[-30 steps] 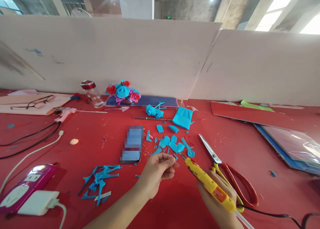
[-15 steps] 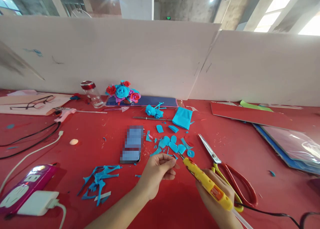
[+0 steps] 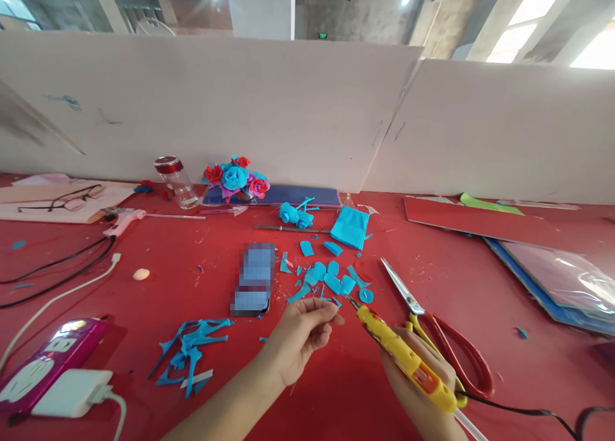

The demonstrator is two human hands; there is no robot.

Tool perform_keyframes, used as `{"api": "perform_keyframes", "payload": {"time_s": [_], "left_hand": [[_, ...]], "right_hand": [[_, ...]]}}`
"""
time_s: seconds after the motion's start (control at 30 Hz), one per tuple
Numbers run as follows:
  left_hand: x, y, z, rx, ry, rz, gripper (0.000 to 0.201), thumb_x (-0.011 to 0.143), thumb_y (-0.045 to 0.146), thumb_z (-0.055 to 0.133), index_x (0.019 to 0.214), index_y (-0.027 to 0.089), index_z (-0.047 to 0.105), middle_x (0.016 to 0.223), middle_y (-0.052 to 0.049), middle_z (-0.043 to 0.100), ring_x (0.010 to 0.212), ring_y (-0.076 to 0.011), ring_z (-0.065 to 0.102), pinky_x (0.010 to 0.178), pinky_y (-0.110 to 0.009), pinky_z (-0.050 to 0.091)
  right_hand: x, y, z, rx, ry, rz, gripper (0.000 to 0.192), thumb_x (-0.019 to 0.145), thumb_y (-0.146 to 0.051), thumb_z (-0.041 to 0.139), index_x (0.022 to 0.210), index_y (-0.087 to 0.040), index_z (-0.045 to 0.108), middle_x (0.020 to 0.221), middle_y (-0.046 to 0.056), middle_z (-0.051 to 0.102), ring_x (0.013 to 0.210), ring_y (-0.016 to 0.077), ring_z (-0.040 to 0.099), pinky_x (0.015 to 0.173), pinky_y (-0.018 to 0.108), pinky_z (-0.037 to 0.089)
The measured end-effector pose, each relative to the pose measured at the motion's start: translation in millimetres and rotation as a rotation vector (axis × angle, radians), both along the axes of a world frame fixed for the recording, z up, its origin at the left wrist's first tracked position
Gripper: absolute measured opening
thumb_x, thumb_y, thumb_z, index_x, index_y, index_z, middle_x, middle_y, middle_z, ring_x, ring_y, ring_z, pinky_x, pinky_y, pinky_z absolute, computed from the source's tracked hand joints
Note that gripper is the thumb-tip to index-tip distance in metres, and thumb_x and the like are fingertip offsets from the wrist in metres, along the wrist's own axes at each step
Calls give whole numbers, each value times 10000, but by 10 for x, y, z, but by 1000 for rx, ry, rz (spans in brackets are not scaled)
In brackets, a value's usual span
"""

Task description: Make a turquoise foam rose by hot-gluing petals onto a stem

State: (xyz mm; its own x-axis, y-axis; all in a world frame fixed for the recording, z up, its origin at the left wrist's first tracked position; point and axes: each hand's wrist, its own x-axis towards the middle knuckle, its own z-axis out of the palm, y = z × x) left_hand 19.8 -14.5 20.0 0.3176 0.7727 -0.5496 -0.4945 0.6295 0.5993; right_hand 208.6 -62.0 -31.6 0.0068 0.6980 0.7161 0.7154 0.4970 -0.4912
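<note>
Your right hand (image 3: 404,384) wraps the yellow glue gun (image 3: 401,354), nozzle (image 3: 353,302) near your left hand (image 3: 298,337), pinched closed, contents indiscernible; a slip of either could burn fingertips.

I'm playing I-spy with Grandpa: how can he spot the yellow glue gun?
Over the red table, find the right hand. It grips the yellow glue gun, its metal tip pointing toward blue pieces. Unlike the scissors beside it, it has a whitish stick poking from its back.
</note>
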Motion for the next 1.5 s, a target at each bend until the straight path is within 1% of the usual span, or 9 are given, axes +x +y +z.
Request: {"api": "perform_keyframes", "payload": {"time_s": [0.1,0.2,0.37,0.47,0.6,0.83,0.97,1.17,1.5], "left_hand": [[-6,10,8,-67,-53,13,97,740,57,676,658,89,633,608,-33,645,394,-10,512,364,-53,426],[-9,19,26,-145,-107,27,102,760,41,657,669,78,633,602,-35,634,389,-10,527,362,-46,430],[-7,14,30,-199,-153,40,103,770,22,644,682,73,631,589,-36,634,394,-19,552,386,-51,462],[-10,11,27,-207,-165,45,121,788,21,621,680,74,630,587,-32,635,403,-20,562,395,-50,471],[-15,17,34,-211,-167,22,95,764,48,667,683,75,627,582,-25,627,399,-23,568,396,-48,470],[-9,13,50,-209,-163,6,87,761,57,676,688,73,629,579,-27,626,396,-25,571,398,-47,467],[-7,6,63,-216,-150,15,99,766,52,665,677,77,629,572,-26,623,392,-21,564,393,-44,462],[-4,3,55,-198,-129,24,107,759,42,666,667,84,630,579,-25,627,397,-19,560,390,-40,460],[13,-10,12,-142,-122,57,178,803,16,586,645,77,642,580,-42,636,415,-25,565,408,-62,485]], "right_hand": [[-10,-4,-9,-22,0,-12,121,743,-93,574,803,-197,584,672,-5,613,522,114,569,512,222,472],[-27,-17,21,-42,3,-14,102,751,-104,573,780,-202,581,646,-19,598,497,103,555,490,214,461],[-32,-22,63,32,-6,-28,100,761,-105,578,795,-199,576,660,-13,616,518,111,585,492,210,471],[-28,-21,60,28,-22,-23,105,762,-101,575,794,-201,579,656,-12,619,521,113,592,490,209,473],[-22,-21,36,4,-25,-28,123,752,-94,566,793,-209,583,665,-13,620,531,113,588,492,210,470],[-32,-9,29,-44,-33,-36,92,746,-115,562,722,-203,548,586,-32,553,467,91,510,462,208,420],[-54,1,37,-30,-37,-66,100,741,-120,552,691,-201,523,567,-41,510,455,83,476,446,203,393],[-55,3,44,-9,-44,-45,151,725,-93,556,653,-204,483,542,-56,432,436,69,405,425,199,352],[-63,-2,57,0,-70,-48,168,735,-95,562,639,-203,476,544,-59,435,435,63,394,420,192,339]]}}
